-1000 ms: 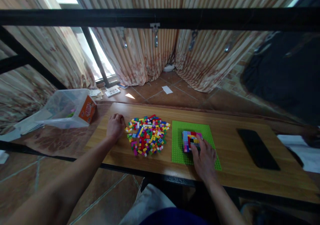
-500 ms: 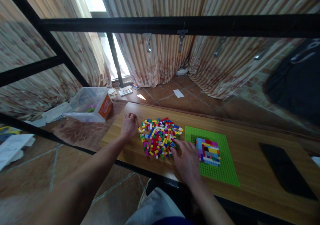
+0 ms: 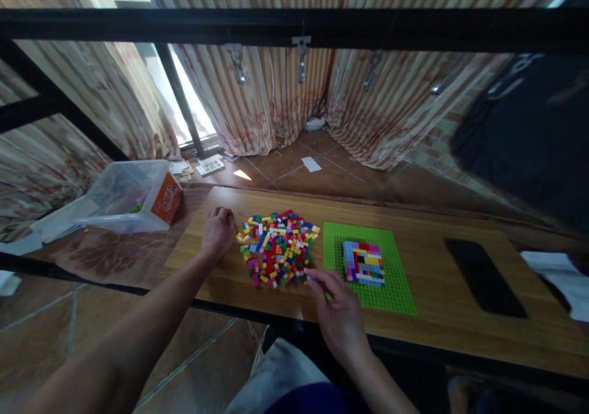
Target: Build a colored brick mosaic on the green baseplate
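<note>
A heap of small multi-coloured bricks [image 3: 278,248] lies on the wooden table [image 3: 437,322]. To its right is a green baseplate [image 3: 391,291] with a flat multi-coloured built patch [image 3: 363,262] on it. My left hand [image 3: 218,230] rests as a loose fist on the table, against the heap's left edge. The fingertips of my right hand [image 3: 338,306] are together at the heap's near right corner, beside the baseplate's left edge. A small pale brick shows at those fingertips; whether it is gripped is unclear.
A black phone [image 3: 485,277] lies flat on the table to the right of the baseplate. A clear plastic box with an orange label [image 3: 133,196] sits tipped on the low surface at left. A black metal bar [image 3: 294,24] crosses overhead. White paper [image 3: 556,273] lies at far right.
My right hand left the built patch on the baseplate and moved left to the heap's near right corner. My left hand stayed by the heap. The view swung.
</note>
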### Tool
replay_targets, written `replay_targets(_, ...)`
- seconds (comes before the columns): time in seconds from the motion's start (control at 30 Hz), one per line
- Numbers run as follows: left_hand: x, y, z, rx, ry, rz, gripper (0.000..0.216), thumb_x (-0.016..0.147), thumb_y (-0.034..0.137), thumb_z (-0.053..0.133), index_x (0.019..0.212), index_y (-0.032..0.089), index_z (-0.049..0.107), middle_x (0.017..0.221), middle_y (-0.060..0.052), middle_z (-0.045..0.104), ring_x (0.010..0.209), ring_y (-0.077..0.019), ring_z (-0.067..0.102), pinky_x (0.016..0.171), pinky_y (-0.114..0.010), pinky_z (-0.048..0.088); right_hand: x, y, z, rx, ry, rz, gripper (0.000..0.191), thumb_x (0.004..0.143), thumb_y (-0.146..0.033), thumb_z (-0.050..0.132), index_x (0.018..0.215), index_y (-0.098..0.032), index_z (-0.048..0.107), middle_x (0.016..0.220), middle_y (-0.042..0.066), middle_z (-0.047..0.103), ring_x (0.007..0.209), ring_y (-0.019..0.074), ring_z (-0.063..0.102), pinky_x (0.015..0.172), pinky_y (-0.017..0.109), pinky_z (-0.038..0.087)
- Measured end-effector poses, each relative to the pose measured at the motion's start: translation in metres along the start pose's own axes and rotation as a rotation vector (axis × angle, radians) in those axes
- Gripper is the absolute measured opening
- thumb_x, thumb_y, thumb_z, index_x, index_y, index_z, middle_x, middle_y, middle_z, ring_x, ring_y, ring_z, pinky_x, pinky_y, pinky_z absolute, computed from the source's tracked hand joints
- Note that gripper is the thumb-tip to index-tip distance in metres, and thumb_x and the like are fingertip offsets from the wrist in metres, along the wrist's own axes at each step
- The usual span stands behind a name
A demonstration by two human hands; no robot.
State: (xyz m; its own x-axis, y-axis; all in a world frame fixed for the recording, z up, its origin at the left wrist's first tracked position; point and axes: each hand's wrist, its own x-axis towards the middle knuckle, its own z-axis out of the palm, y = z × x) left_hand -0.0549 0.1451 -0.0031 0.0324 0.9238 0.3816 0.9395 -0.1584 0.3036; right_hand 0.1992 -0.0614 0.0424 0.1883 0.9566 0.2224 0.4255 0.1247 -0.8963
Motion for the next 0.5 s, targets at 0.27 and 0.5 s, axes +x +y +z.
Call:
replay_targets(0.27, 0.001, 0.001, -0.001, -0.002, 0.012, 0.002, 0.024, 0.084, 0.023, 0.042, 0.090, 0.018, 0.064, 0.097, -0.012, 0.063, 0.099, -0.0277, 0.056, 0.091, -0.040, 0.045, -0.041, 0.035, -0.063, 0.512, 0.191, 0.573, 0.034, 0.077, -0.045, 0.069, 0.101, -0.021, 0.069, 0.091, 0.006, 0.073, 0.075, 0.0196, 0.070, 0.075, 0.038, 0.059)
replay_targets(0.5, 0.003, 0.003, -0.004, 0.020, 0.005, 0.013, 0.025, 0.083, 0.024, 0.042, 0.092, 0.018, 0.064, 0.099, -0.013, 0.063, 0.099, -0.0293, 0.057, 0.091, -0.041, 0.045, -0.024, 0.056, -0.109, 0.390, 0.355, 0.553, 0.045, 0.068, -0.046, 0.075, 0.104, -0.019, 0.068, 0.091, 0.006, 0.072, 0.069, 0.0158, 0.066, 0.070, 0.033, 0.056)
